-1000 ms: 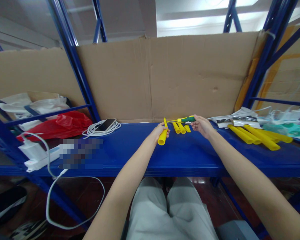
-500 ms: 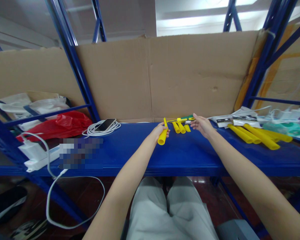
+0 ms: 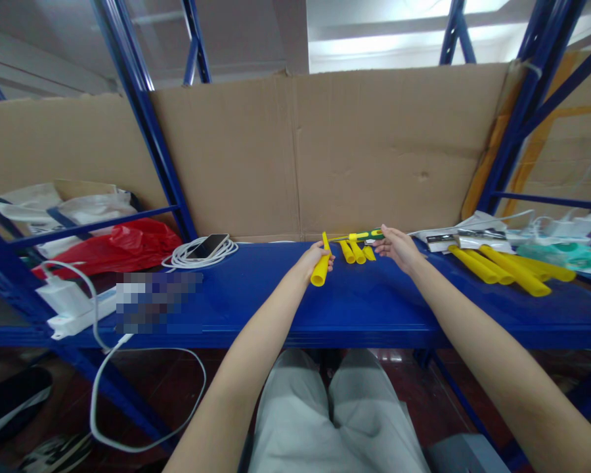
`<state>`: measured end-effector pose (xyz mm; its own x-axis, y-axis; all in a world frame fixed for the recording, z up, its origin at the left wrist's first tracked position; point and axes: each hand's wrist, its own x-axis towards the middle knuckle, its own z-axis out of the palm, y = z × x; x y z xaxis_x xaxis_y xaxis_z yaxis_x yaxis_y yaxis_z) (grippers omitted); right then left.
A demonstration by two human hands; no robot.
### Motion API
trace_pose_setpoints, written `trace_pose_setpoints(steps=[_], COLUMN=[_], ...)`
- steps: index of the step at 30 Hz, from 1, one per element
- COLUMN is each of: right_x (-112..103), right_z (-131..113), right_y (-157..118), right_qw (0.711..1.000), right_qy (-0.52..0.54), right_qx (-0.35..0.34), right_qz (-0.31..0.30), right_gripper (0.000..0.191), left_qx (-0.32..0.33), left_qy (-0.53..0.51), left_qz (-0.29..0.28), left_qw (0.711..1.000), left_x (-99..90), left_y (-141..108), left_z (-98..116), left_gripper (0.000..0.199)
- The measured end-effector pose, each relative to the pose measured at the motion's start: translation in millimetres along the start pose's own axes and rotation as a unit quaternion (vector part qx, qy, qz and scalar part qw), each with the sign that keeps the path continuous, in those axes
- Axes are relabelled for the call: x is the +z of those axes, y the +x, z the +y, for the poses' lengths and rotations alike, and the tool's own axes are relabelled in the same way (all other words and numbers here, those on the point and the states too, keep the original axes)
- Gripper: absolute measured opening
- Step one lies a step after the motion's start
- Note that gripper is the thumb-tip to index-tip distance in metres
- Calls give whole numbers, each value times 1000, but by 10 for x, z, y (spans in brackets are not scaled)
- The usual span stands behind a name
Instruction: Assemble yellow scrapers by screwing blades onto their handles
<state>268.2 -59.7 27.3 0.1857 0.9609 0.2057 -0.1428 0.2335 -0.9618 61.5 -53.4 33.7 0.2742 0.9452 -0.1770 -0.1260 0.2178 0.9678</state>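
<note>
Below the near edge of the blue shelf (image 3: 236,282) are two grey-trousered legs (image 3: 300,407); a broad blue strip runs from that edge up to the hands. At near left stands one white power strip (image 3: 86,318). At right lie at least four loose yellow tubes (image 3: 530,282), overlapping too much for a sure count. Near the middle, the left hand (image 3: 310,260) grips one held tube (image 3: 320,272), its wide mouth toward the near edge. To its right, the right hand (image 3: 393,247) pinches one green-and-yellow tool (image 3: 360,236), the thin shaft pointing left at the tube's far part; contact cannot be told. Between the hands lie three short yellow pieces (image 3: 358,253). A wide blue stretch separates the left hand from one phone (image 3: 211,246) on a coiled white cable (image 3: 230,249), far left. Upright cardboard (image 3: 226,151) borders the far edge.
</note>
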Motion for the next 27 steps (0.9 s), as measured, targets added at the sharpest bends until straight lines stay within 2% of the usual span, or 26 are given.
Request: trace_pose_setpoints(steps=[6,11,18,27], right_x=[-26,-16,-17,1], right_z=[-6,-9,27,-12], right_y=[7,3,35,-5], right_qw=[999,998,999,1000], right_qy=[29,38,25,6], right_qx=[-14,-21,-24,-7], right_qz=[-34,-53,-16,-1], right_gripper=[7,13,31,20], left_qx=[0,-1,6,-2], left_qy=[-5,9,7,4], left_qz=[-3,5,5,-2], left_qw=[1000,1000,1000,1000], left_x=[-22,-20,-9,-12], left_y=[37,33,13,9], left_z=[-17,-14,-18,-2], left_gripper=[58,58,56,56])
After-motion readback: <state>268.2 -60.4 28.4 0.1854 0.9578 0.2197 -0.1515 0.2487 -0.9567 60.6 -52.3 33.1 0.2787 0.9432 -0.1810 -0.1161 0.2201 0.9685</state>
